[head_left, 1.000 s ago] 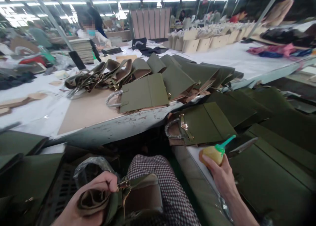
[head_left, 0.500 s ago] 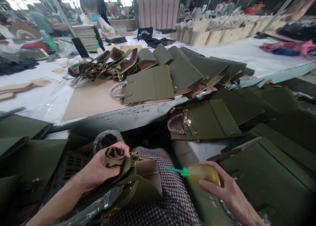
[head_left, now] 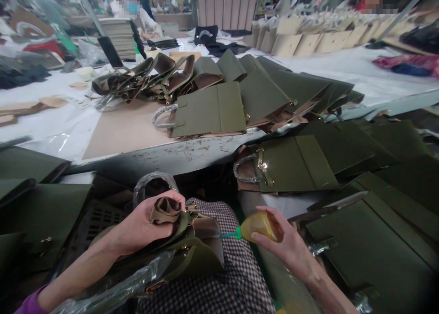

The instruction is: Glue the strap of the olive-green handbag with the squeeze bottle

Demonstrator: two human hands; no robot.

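My left hand (head_left: 144, 227) grips the folded strap (head_left: 166, 209) and top of an olive green handbag (head_left: 192, 254) resting on my lap, over checked trousers (head_left: 226, 286). The bag's plastic-wrapped handle (head_left: 154, 188) rises behind my fingers. My right hand (head_left: 288, 245) holds a small yellow squeeze bottle (head_left: 259, 225). Its green nozzle (head_left: 231, 235) points left, with the tip at the bag's upper right edge.
Olive bag pieces lie in a row on the worktable (head_left: 144, 154) ahead, the nearest one (head_left: 209, 110) with a wrapped handle. More olive bags (head_left: 291, 165) are stacked to my right and left. A masked person (head_left: 132, 12) sits at the far side. Beige panels (head_left: 308, 41) line the back.
My right hand swung the bottle from the right-hand stack over to the bag, nozzle turned leftward. My left hand lifted the bag's top higher on my lap.
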